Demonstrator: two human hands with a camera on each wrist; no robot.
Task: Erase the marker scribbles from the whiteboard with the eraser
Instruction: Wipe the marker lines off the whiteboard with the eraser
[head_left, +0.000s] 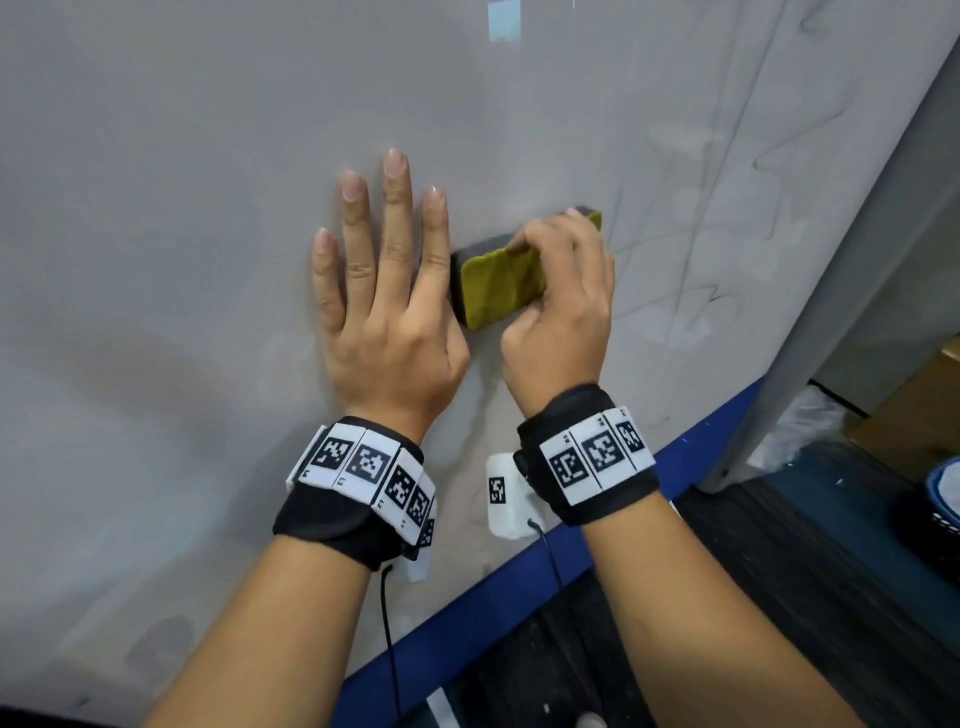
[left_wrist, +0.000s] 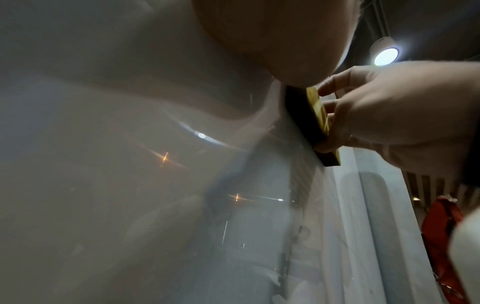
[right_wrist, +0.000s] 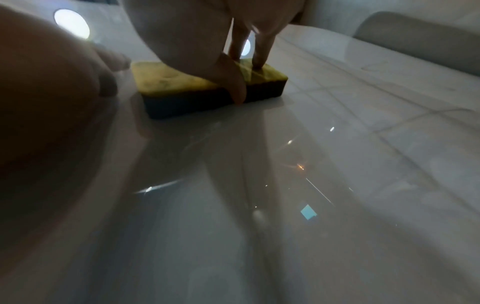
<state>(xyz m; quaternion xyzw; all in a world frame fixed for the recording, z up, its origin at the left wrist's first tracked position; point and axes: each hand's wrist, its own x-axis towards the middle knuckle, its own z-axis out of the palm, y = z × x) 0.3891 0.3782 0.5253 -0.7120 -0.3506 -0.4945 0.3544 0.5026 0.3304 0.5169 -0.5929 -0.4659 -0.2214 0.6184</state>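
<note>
The eraser (head_left: 498, 288) has a yellow-green top and a dark felt base, and lies flat against the whiteboard (head_left: 182, 218). My right hand (head_left: 563, 306) grips it, fingers curled over the top and thumb along the near edge; the right wrist view shows the eraser (right_wrist: 182, 82) the same way. My left hand (head_left: 387, 291) lies flat on the board just left of the eraser, fingers straight and spread. Faint grey marker scribbles (head_left: 696, 270) run in zigzags to the right of the eraser. In the left wrist view the eraser (left_wrist: 309, 119) shows edge-on.
A blue frame edge (head_left: 545, 566) borders the board below my wrists. A grey post (head_left: 852, 270) runs along the board's right side. Beyond it lie a dark floor (head_left: 810, 561), a cardboard box (head_left: 919, 405) and a blue-rimmed container (head_left: 943, 493).
</note>
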